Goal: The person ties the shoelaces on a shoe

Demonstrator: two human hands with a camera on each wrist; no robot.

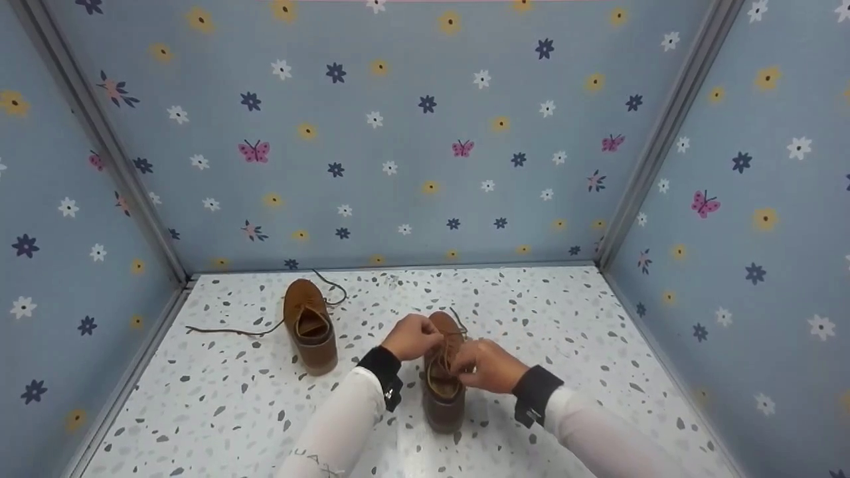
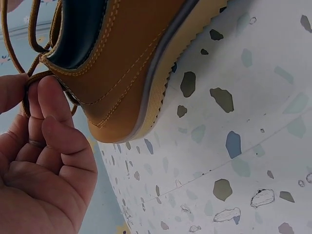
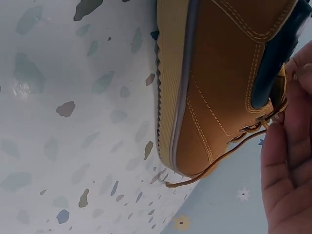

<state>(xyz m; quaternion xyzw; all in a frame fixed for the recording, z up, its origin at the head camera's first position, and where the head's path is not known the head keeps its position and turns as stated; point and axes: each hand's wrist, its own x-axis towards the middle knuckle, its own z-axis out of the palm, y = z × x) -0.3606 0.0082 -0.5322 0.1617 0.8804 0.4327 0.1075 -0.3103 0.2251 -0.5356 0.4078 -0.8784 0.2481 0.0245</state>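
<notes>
Beyond wrist views, second shoe (image 1: 309, 325), unlaced

Your right side of the surface (image 1: 584, 345) lies open; the second shoe (image 1: 309, 325) and its trailing lace (image 1: 226, 330) block your left.

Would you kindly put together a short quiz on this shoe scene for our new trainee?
1. True or false: both hands work at the near shoe.
2. Which shoe has its lace trailing loose over the floor: A the far shoe, B the near one?
3. What does the left hand pinch?

Key: 1 true, the left hand and the right hand are both at its laces. 2 A. 3 a lace of the near shoe.
</notes>
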